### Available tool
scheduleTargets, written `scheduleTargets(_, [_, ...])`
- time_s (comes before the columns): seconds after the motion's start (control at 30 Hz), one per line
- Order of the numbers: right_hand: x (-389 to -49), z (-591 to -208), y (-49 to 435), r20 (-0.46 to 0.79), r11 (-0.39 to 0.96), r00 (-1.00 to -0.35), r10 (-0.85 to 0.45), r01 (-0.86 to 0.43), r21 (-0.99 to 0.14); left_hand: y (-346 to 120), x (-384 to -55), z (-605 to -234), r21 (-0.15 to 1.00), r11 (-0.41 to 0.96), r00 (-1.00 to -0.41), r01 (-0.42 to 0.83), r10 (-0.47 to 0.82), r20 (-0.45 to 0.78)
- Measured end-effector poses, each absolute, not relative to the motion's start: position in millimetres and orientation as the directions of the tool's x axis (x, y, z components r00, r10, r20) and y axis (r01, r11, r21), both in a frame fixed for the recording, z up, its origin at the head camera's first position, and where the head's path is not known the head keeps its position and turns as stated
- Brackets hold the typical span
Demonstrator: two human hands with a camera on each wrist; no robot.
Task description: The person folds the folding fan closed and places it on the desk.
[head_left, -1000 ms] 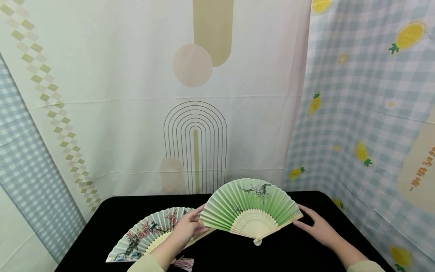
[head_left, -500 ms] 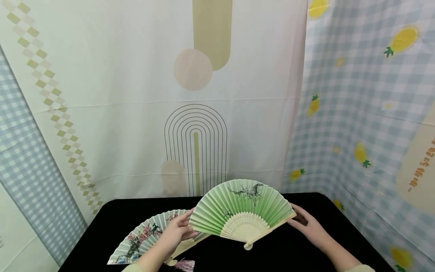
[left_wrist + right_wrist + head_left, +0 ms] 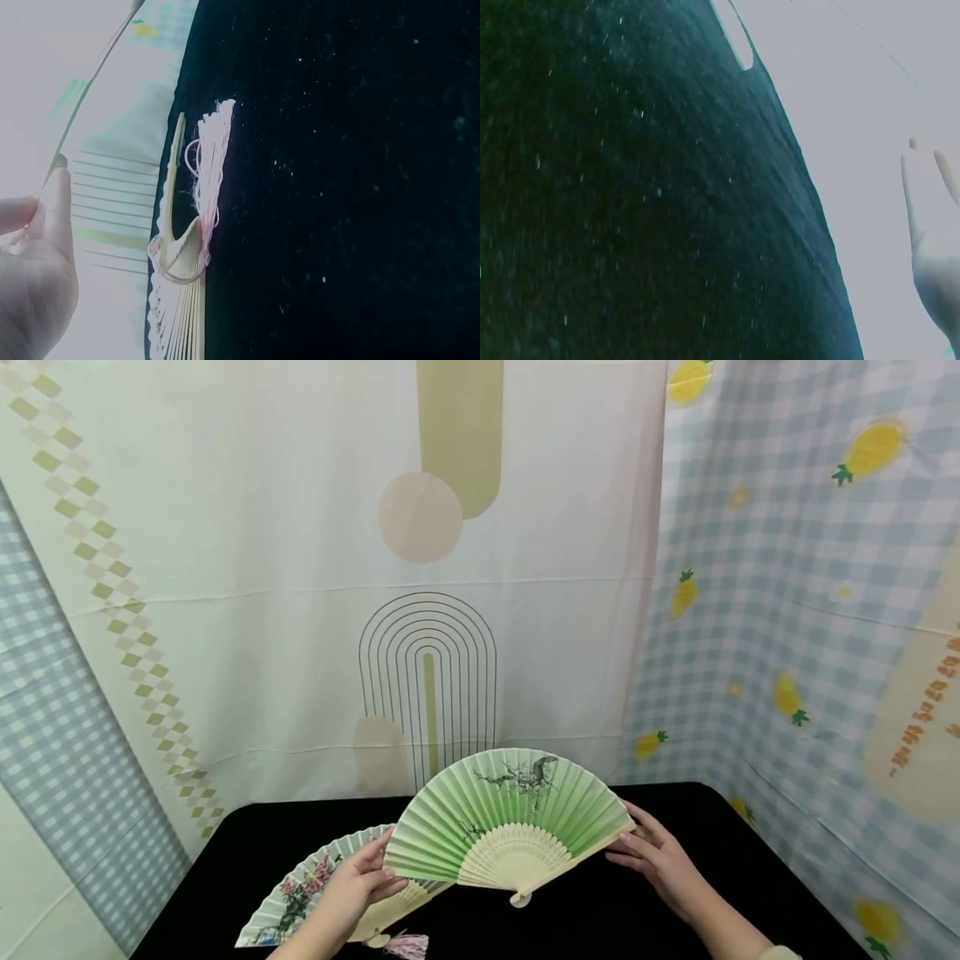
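- Green folding fan (image 3: 498, 806): spread wide and held up over the black bench (image 3: 577, 935), between the fingers of both hands, its pivot pointing down and towards the wearer.
- Left hand (image 3: 345, 893): thumb and fingers (image 3: 57, 214) clamped on the near left edge of the green fan; the left wrist view shows the thin edge running between them.
- Right hand (image 3: 667, 868): at the opposite edge, its fingers overlapping the end of the pale outer stick; whether they pinch it or merely support it cannot be told, the right wrist view being washed out.
- Flower-printed folding fan (image 3: 303, 889): lying spread on the bench, below and to the left of the left fingers, partly hidden by that hand and the green fan; its pink tassel (image 3: 408, 946) lies on the wearer's side of those fingers.
- Change: over the last second both hands and the green fan shift leftward, and the fan tips so that its right edge stands higher than its left. The printed fan keeps its place.
- Meaning, as a judgement: the leaf remains fully spread throughout, so the motion reads as carrying and turning the fan rather than folding it.
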State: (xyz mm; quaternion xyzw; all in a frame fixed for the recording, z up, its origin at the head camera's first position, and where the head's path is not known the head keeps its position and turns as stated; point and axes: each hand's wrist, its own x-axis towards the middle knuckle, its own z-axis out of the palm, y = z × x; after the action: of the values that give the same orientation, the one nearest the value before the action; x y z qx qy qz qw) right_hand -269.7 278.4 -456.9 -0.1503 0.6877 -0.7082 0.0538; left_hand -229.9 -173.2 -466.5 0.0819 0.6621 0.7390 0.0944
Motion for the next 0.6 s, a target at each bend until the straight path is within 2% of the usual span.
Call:
scheduleTargets(0.1, [-273, -465, 283, 0.171, -0.140, -0.932, -0.320, -0.131, -0.981, -168, -225, -459, 0.996, -0.070, -0.974, -0.060, 0.223, -0.042])
scheduleTargets(0.2, [-274, -464, 281, 0.182, -0.162, -0.926, -0.330, -0.134, -0.978, -169, -223, -457, 0.995, -0.068, -0.974, -0.071, 0.218, -0.055])
scheduleTargets(0.6, [-275, -463, 284, 0.113, -0.122, -0.949, -0.293, -0.081, -0.989, -167, -218, -453, 0.995, -0.060, -0.980, -0.074, 0.187, -0.061])
